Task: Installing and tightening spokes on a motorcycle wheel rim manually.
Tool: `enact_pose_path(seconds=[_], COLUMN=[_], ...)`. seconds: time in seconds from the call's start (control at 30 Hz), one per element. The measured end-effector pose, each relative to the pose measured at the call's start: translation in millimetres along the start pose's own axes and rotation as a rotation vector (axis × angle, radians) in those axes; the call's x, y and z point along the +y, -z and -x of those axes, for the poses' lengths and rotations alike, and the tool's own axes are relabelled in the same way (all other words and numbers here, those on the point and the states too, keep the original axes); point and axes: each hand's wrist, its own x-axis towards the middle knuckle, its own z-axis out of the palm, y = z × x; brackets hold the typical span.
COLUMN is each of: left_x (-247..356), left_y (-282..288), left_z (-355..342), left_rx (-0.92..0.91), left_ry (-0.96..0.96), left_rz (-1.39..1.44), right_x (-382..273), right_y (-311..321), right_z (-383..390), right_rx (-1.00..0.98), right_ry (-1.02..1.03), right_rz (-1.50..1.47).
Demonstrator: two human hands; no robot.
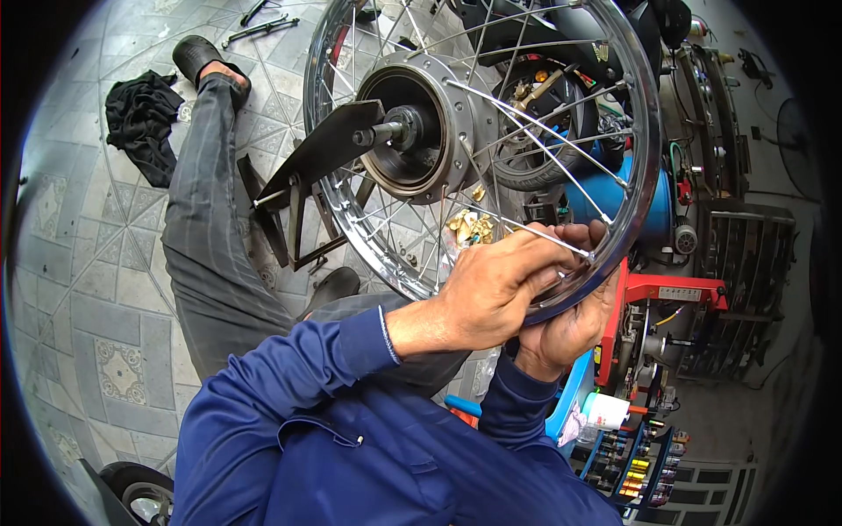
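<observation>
A chrome spoked wheel rim (643, 131) with a dark metal hub (454, 131) is mounted on a black metal stand (320, 145). My left hand (491, 294) reaches across to the rim's lower right, its fingers closed around a spoke end there; their tips are partly hidden. My right hand (566, 329) is beneath that part of the rim, cupped round it from the outer side, partly behind my left hand. A heap of small gold-coloured pieces (467, 228) shows through the spokes below the hub.
A motorcycle with a tyre (535, 180) stands behind the wheel, near a blue tank (649, 206). Red equipment (667, 285) and a rack of cans (636, 473) are on the right. A black cloth (139, 131) and tools (259, 31) lie on the tiled floor.
</observation>
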Motion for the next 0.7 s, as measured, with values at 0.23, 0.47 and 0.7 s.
enact_pose_path(seconds=[0.23, 0.47, 0.7], left_x=[7.9, -0.3, -7.7], left_y=[-3.6, -7.7, -3.3], left_z=[-0.8, -1.5, -1.5], left_rx=[-0.034, 0.069, 0.045], left_ry=[0.125, -0.003, -0.031], left_rz=[-0.085, -0.003, 0.077], right_x=[-3.4, -1.6, -3.3], right_y=[-1.6, 0.4, 1.7], right_z=[-1.5, -3.1, -0.6], right_rx=[-0.061, -0.043, -0.043], right_ry=[0.009, -0.004, -0.024], right_rz=[0.030, 0.002, 0.043])
